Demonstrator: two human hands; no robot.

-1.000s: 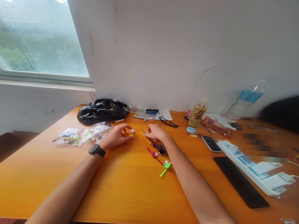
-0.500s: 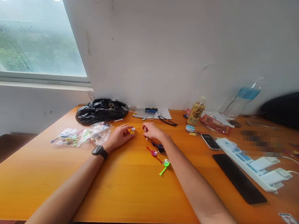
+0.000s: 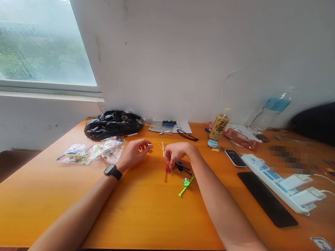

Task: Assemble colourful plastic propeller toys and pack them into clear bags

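Observation:
My left hand (image 3: pixel 137 152), watch on its wrist, rests on the table with fingers curled. A small white piece (image 3: pixel 149 145) shows at its thumb and index fingertips. My right hand (image 3: pixel 177 153) points downward, its fingers pinching a red plastic arrow (image 3: pixel 166 175) with a small round disc; the fingers partly hide it. Just beyond this hand lies a yellow arrow and white piece (image 3: pixel 163 148). Dark blue and black arrows (image 3: pixel 180 166) with round centres lie under the right wrist. Nearer me is a green arrow (image 3: pixel 185 185) with a clear disc.
Clear packets of coloured parts (image 3: pixel 79 153) and a black plastic bag (image 3: pixel 113 124) lie on the left. At the back are a screwdriver (image 3: pixel 169 123) and glasses (image 3: pixel 187 135). A drink bottle (image 3: pixel 219 125), phone (image 3: pixel 235 158), power strip (image 3: pixel 278 183) and black slab (image 3: pixel 268 200) occupy the right.
My right hand has moved toward me and slightly right, leaving the yellow arrow and pinching the red one, which has turned. The yellow disc at my left fingertips no longer shows.

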